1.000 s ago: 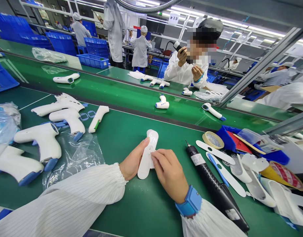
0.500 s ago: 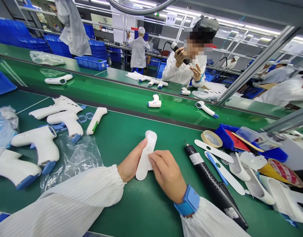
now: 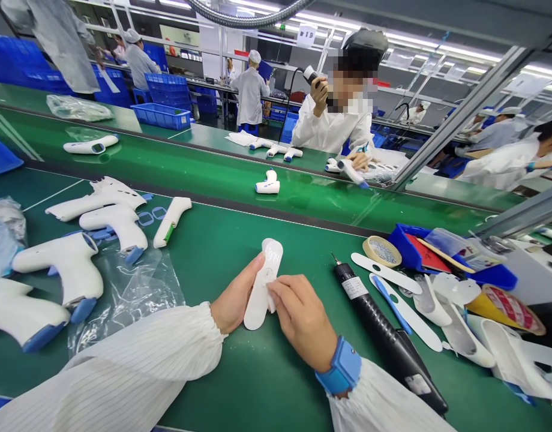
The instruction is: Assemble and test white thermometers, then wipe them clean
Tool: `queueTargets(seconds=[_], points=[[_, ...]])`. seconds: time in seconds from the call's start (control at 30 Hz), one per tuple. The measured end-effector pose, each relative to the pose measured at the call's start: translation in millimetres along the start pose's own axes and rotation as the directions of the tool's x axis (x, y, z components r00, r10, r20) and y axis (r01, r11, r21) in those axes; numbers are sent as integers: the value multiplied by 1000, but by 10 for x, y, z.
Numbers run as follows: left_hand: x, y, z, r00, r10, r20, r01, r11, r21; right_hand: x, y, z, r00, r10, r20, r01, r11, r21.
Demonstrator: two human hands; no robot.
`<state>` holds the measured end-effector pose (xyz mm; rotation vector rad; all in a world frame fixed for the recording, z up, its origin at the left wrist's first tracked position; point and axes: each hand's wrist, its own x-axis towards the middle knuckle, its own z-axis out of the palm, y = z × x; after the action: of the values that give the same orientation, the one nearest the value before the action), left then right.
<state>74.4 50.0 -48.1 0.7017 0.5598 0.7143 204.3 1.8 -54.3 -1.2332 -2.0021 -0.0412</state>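
Note:
My left hand [image 3: 237, 294] grips a long white plastic panel [image 3: 259, 294] with rounded ends, tilted over the green table. Faint marks and a small round feature show on its face. The closed fingertips of my right hand [image 3: 303, 318], with a blue wristband [image 3: 340, 366], pinch at the panel's right edge; a small white bit shows below them, too little to identify. To the right lies a black electric screwdriver [image 3: 384, 330]. On the left are several white gun-shaped thermometer housings [image 3: 64, 261] with blue ends, and a narrow white handle piece [image 3: 172, 219] with a green strip.
A clear plastic bag [image 3: 136, 288] lies beside the housings. At right are a tape roll [image 3: 382, 251], a blue tray [image 3: 406, 240], white panels [image 3: 408, 312] and shells. Beyond runs a green conveyor [image 3: 190, 180] carrying thermometers. Across it a co-worker [image 3: 334, 123] holds a dark tool.
My hands and the panel stay nearly in place as the view shifts slightly. The co-worker's lower hand has come down to a white thermometer at the belt's edge. Belt items have shifted left.

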Motion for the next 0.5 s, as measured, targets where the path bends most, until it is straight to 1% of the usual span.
queueTargets(seconds=[0.1, 0.23, 0.37, 0.5], points=[[0, 6, 10, 999, -17, -28, 19, 998, 55, -1, 4, 0, 999, 16, -28, -16, 1000, -5], [-5, 9, 15, 1000, -3, -16, 3, 1000, 11, -2, 2, -7, 999, 33, -11, -32, 999, 23], [-8, 1, -2, 999, -36, -29, 38, 995, 89, 6, 4, -18, 999, 39, -38, -38, 999, 15], [-2, 4, -3, 1000, -17, -2, 17, 999, 38, 12, 11, -21, 999, 39, -1, -39, 998, 46]])
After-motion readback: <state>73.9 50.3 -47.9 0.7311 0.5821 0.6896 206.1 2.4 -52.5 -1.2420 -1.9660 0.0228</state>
